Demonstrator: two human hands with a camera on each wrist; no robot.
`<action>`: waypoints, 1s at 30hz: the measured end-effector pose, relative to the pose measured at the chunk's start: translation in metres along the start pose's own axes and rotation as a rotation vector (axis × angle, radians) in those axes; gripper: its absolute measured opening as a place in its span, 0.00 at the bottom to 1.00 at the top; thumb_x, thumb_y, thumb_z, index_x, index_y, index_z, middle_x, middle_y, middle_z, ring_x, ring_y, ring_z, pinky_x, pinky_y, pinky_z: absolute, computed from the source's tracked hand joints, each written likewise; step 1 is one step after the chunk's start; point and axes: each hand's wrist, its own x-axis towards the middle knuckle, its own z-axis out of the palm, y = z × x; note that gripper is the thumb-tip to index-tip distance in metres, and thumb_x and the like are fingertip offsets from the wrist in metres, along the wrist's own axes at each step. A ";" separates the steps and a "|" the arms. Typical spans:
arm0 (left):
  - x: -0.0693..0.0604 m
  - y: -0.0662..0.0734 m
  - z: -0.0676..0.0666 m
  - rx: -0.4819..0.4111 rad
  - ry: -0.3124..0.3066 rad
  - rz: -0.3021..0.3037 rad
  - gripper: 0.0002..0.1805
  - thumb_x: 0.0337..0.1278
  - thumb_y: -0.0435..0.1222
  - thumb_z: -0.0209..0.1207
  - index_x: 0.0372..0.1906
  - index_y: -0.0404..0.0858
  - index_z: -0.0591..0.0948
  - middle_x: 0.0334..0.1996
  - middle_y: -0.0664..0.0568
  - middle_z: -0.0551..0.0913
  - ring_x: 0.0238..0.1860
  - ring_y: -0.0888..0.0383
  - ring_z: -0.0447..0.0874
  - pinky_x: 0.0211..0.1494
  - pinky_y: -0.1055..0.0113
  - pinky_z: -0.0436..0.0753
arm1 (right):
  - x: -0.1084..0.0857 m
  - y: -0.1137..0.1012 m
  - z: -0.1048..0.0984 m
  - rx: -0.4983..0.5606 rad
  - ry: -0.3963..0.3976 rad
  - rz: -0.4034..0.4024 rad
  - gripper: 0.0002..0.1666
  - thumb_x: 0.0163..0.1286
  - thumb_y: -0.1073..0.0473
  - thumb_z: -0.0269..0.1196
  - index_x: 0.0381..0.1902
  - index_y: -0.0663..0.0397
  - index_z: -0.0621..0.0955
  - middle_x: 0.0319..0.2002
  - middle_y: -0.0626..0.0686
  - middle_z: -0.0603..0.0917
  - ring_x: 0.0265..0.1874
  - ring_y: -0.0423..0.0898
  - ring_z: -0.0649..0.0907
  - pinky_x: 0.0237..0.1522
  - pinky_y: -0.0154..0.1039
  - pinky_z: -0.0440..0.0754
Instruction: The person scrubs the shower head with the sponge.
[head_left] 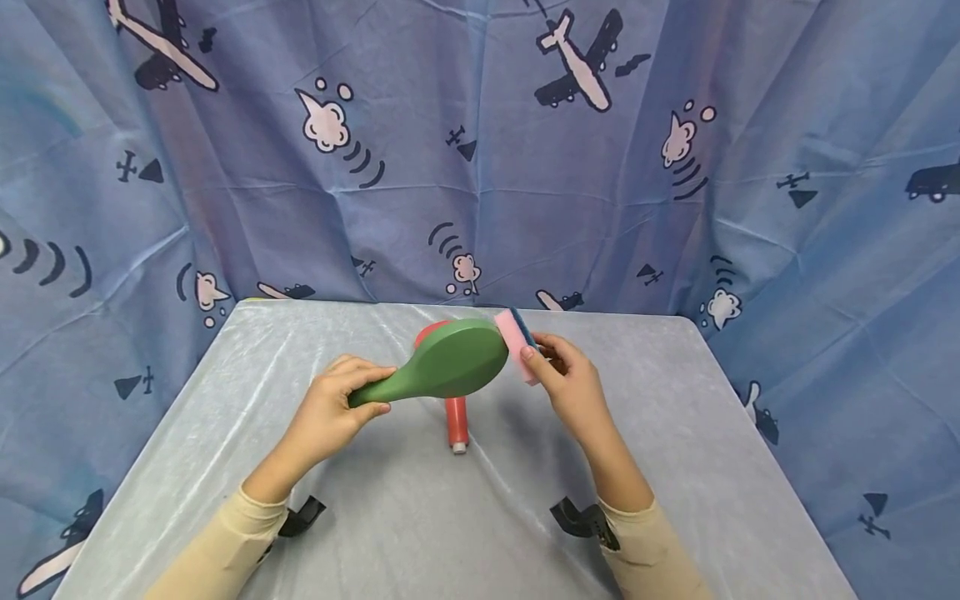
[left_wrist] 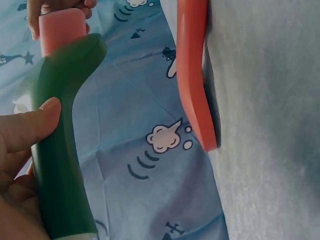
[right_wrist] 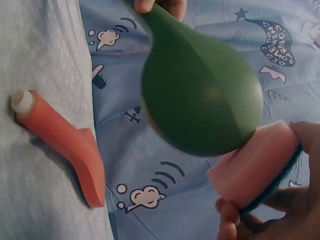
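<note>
A green paddle-shaped object [head_left: 459, 360] with a rounded head is held above the table by its handle, pinched between thumb and fingers of my left hand [head_left: 324, 410]. My right hand [head_left: 576, 385] grips a pink sponge [head_left: 516, 343] with a dark blue-green scouring side, thumb on the pink face. In the right wrist view the sponge's pink side [right_wrist: 260, 162] meets the edge of the green head [right_wrist: 200, 90]. The left wrist view shows the sponge [left_wrist: 62, 27] at the far end of the green object [left_wrist: 60, 165].
A red object [head_left: 457, 421] with a pale-tipped handle lies on the table behind and below the green one, partly hidden by it. The table [head_left: 637, 433] has a grey cover. A blue patterned curtain [head_left: 420, 167] hangs around its back and sides.
</note>
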 end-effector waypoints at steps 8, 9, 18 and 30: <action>-0.001 0.004 0.007 0.085 -0.050 0.053 0.28 0.39 0.27 0.79 0.53 0.41 0.89 0.45 0.57 0.88 0.48 0.59 0.79 0.51 0.62 0.80 | -0.015 -0.016 0.009 -0.176 0.117 -0.194 0.31 0.66 0.45 0.71 0.65 0.46 0.82 0.53 0.55 0.79 0.46 0.48 0.77 0.43 0.43 0.78; -0.001 0.005 0.007 0.098 -0.044 0.062 0.28 0.38 0.27 0.79 0.53 0.41 0.89 0.44 0.57 0.88 0.48 0.59 0.79 0.51 0.61 0.80 | -0.015 -0.017 0.008 -0.202 0.134 -0.204 0.31 0.65 0.46 0.72 0.65 0.46 0.82 0.54 0.55 0.78 0.48 0.49 0.77 0.45 0.46 0.77; 0.000 0.008 0.007 0.059 0.005 0.027 0.29 0.37 0.26 0.80 0.52 0.44 0.89 0.43 0.59 0.88 0.47 0.60 0.79 0.48 0.67 0.79 | -0.015 -0.021 0.009 -0.158 0.180 -0.190 0.32 0.65 0.46 0.72 0.66 0.46 0.80 0.56 0.56 0.77 0.48 0.51 0.77 0.45 0.47 0.77; -0.003 0.014 0.009 0.111 0.006 0.006 0.28 0.38 0.27 0.80 0.52 0.42 0.89 0.44 0.56 0.89 0.46 0.58 0.80 0.47 0.62 0.81 | -0.018 -0.015 0.019 -0.201 0.221 -0.217 0.34 0.63 0.46 0.73 0.65 0.49 0.81 0.54 0.58 0.76 0.51 0.53 0.76 0.50 0.49 0.77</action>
